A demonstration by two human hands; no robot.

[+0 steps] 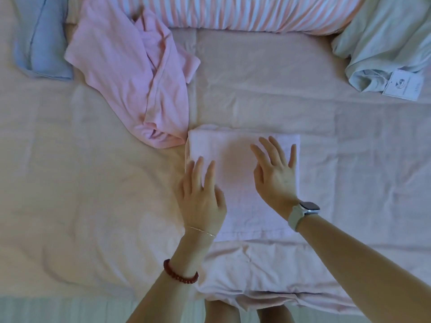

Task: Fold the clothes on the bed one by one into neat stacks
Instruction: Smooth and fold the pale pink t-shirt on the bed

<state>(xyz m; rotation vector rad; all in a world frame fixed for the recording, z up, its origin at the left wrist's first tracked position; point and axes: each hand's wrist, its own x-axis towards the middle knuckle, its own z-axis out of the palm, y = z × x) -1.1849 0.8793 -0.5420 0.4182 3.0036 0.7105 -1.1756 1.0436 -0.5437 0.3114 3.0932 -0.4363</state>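
A pale pink garment (235, 164) lies folded into a flat rectangle in the middle of the bed. My left hand (201, 194) rests flat on its left edge with straight fingers. My right hand (276, 173) lies spread, palm down, over its right half; a watch is on that wrist. A crumpled pink top (130, 75) lies unfolded just left of and behind the folded piece. A blue garment (39, 38) sits at the far left and a pale green one (382, 40) with a paper tag (403, 86) at the far right.
The bed is covered by a peach sheet (81, 183). A striped pink and white pillow (245, 12) lies along the far edge. Another pale pink cloth (268, 276) is bunched at the bed's near edge, below my wrists.
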